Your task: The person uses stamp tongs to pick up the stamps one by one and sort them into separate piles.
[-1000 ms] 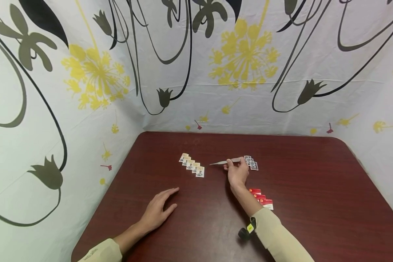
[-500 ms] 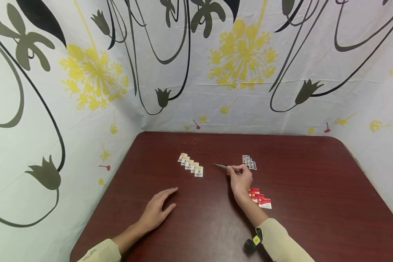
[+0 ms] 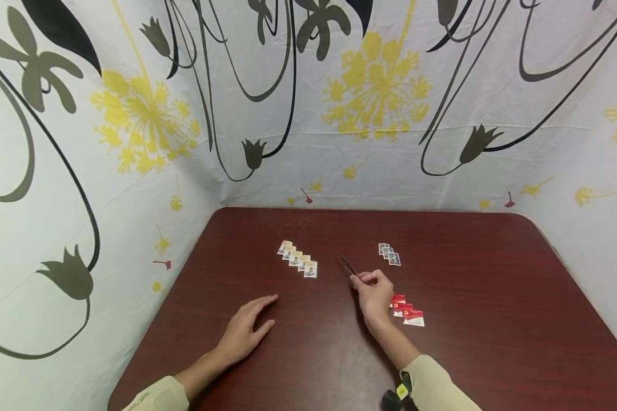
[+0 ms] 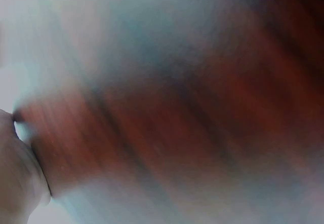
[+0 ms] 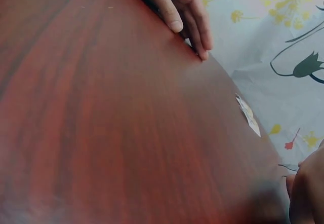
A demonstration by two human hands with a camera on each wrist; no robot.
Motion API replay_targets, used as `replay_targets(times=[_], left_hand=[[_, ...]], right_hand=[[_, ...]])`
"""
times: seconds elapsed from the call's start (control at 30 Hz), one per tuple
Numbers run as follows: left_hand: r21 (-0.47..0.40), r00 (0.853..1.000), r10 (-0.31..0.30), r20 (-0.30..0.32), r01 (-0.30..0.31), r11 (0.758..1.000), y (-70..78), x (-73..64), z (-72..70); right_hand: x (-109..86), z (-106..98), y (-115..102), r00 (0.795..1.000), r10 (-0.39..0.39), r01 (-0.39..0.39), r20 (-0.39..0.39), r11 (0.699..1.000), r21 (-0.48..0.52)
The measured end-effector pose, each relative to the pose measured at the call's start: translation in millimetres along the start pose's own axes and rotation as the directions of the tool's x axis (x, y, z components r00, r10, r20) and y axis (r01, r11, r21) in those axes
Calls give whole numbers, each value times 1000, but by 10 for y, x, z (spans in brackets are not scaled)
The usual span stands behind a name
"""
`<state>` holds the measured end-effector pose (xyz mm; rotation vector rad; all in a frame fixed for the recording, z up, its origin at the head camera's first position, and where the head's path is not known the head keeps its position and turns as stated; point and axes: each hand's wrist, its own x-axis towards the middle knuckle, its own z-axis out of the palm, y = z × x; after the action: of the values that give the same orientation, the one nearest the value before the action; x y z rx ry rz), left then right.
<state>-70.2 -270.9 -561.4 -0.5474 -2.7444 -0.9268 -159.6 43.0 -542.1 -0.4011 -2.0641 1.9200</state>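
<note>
My right hand (image 3: 374, 297) pinches a pair of slim dark tweezers (image 3: 347, 266), whose two tips stand apart and point away over the table. Nothing shows between the tips. Left of them lies a slanting, overlapping row of small cream stamp-like pieces (image 3: 310, 269). Several grey-and-white ones (image 3: 393, 259) overlap farther back on the right. Red-and-white pieces (image 3: 413, 318) lie just right of my right wrist. My left hand (image 3: 243, 328) rests on the table with fingers extended and thumb spread, holding nothing. In the left wrist view, only part of that hand (image 4: 17, 173) shows beside a blur.
A dark red-brown table (image 3: 468, 274) with rounded far corners fills the lower view. White cloth (image 3: 308, 114) with grey and yellow flower prints hangs behind it and along the left side. A small black device with a yellow label (image 3: 402, 391) sits at the right wrist.
My right hand has drawn back toward me from the grey pieces, still holding the tweezers, which have turned to point farther away. The left hand stays put. The head view has shifted slightly.
</note>
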Motion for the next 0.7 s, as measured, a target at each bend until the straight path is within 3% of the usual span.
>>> replay_targets(times=[0.2,0.53,0.7], left_hand=[[9,1000,-3,-5,3,1000,12,-3,0],[12,1000,7,-3,-7,1000,23,1,10],[20,1000,6,-3,-6,1000,20,-5,13]], right_hand=[[-72,0,32,1000,6,-6,7,1000,-15],[-100,51,65,995,-94,89,-24,983,-161],[-108,66,70,993,-113,106,-29,978,-181]])
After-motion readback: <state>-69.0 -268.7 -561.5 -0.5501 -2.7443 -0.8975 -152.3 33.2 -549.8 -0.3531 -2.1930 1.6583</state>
